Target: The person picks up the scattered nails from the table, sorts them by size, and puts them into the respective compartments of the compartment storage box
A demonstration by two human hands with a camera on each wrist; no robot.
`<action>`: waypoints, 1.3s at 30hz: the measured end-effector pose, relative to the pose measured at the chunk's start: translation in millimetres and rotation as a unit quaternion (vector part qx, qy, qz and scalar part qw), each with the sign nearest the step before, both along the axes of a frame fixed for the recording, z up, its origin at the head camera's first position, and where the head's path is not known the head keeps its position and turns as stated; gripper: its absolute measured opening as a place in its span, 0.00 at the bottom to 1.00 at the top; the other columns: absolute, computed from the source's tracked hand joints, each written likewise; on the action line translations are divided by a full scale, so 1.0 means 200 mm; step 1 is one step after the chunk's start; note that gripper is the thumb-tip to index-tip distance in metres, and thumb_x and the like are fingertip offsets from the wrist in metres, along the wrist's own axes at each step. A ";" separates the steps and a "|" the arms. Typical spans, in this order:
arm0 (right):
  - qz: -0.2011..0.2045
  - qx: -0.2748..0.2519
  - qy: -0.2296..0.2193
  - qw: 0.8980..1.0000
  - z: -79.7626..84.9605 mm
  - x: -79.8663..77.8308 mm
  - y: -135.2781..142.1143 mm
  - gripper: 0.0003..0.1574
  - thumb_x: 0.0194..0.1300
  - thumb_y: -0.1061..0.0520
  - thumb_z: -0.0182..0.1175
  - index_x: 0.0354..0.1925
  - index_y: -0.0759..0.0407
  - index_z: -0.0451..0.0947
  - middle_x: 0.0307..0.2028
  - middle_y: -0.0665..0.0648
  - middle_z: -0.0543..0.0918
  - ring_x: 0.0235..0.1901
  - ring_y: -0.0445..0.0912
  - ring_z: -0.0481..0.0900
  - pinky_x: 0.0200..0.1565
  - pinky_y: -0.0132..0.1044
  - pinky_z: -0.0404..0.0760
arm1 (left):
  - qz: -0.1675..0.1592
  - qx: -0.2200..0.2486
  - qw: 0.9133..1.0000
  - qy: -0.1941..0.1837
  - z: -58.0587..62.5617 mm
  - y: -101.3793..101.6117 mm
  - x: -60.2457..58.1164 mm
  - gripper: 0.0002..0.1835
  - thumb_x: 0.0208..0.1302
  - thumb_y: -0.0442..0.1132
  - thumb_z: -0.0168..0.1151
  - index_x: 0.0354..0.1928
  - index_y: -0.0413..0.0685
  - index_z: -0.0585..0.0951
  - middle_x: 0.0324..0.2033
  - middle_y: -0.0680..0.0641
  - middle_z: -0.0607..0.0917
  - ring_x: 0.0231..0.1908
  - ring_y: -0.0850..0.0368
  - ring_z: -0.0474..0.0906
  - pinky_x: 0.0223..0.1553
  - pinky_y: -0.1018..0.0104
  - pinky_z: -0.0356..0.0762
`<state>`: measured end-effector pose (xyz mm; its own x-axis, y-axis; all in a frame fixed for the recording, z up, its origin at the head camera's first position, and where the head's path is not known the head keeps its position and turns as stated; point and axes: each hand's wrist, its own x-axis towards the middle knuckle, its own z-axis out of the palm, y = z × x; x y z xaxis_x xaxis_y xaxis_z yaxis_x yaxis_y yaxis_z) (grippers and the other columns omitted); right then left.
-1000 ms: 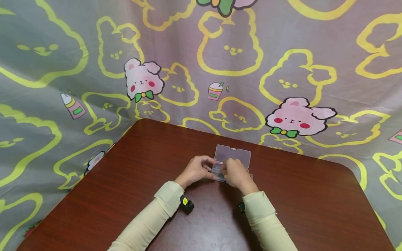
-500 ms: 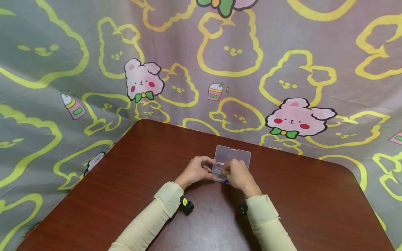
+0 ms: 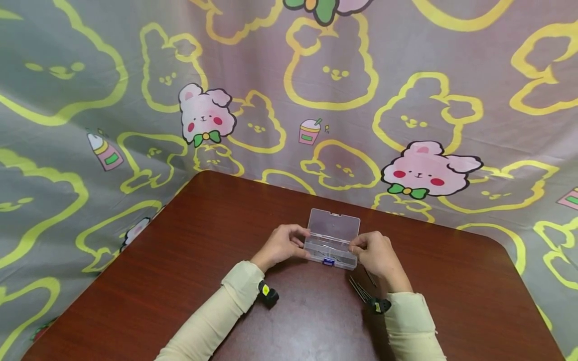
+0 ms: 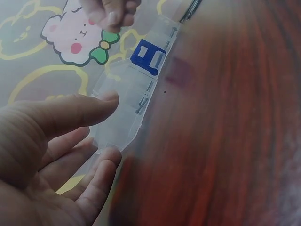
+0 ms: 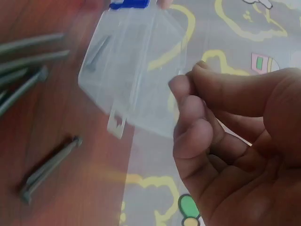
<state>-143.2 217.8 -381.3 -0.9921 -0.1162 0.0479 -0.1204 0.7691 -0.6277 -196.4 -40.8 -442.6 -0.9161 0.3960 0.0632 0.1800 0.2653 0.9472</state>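
Observation:
A clear plastic box with a blue latch has its lid raised toward the curtain. My left hand grips the box's left end between thumb and fingers. At the right end, my right hand has curled fingers, thumb meeting the index fingertip, with nothing visible between them. In the right wrist view these fingers overlap the box's edge. A nail lies inside the box, and a few more nails show through its wall in the left wrist view.
Several loose steel nails lie on the brown table below the right hand, some partly behind the wrist camera. Two more nails lie together near the box. A patterned curtain hangs behind the table.
My right hand has moved from over the box's middle out to its right end, uncovering the compartments, the blue latch and nails on the table. The left hand has stayed in place.

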 end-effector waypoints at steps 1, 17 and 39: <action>-0.002 0.001 -0.004 1.000 0.00 0.00 0.01 0.05 0.67 0.63 0.66 0.34 0.62 0.88 0.27 0.54 0.85 0.23 0.44 0.74 0.26 0.39 0.73 | 0.001 -0.001 1.000 -0.001 0.00 0.00 0.00 0.28 0.40 0.28 0.84 0.48 0.39 0.85 0.55 0.47 0.85 0.38 0.53 0.82 0.36 0.65 0.82; -0.020 0.032 -0.037 0.999 -0.06 0.12 0.17 0.03 0.63 0.61 0.69 0.31 0.58 0.87 0.25 0.49 0.83 0.26 0.45 0.74 0.29 0.40 0.74 | 0.001 0.000 1.000 0.003 0.00 0.00 -0.01 0.27 0.40 0.29 0.84 0.47 0.39 0.85 0.55 0.48 0.85 0.38 0.50 0.83 0.36 0.65 0.82; -0.030 0.074 -0.071 0.994 -0.18 0.20 0.27 0.11 0.55 0.58 0.75 0.20 0.53 0.83 0.20 0.46 0.80 0.25 0.44 0.71 0.29 0.41 0.71 | 0.006 -0.005 1.000 -0.007 0.00 0.00 0.00 0.27 0.40 0.29 0.84 0.47 0.41 0.85 0.54 0.51 0.85 0.38 0.51 0.83 0.35 0.65 0.81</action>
<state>-103.7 271.6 -417.2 -0.9930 -0.0529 -0.1055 0.0090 0.8573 -0.5147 -195.8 -41.7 -442.6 -0.9215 0.3856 0.0455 0.1630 0.2778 0.9467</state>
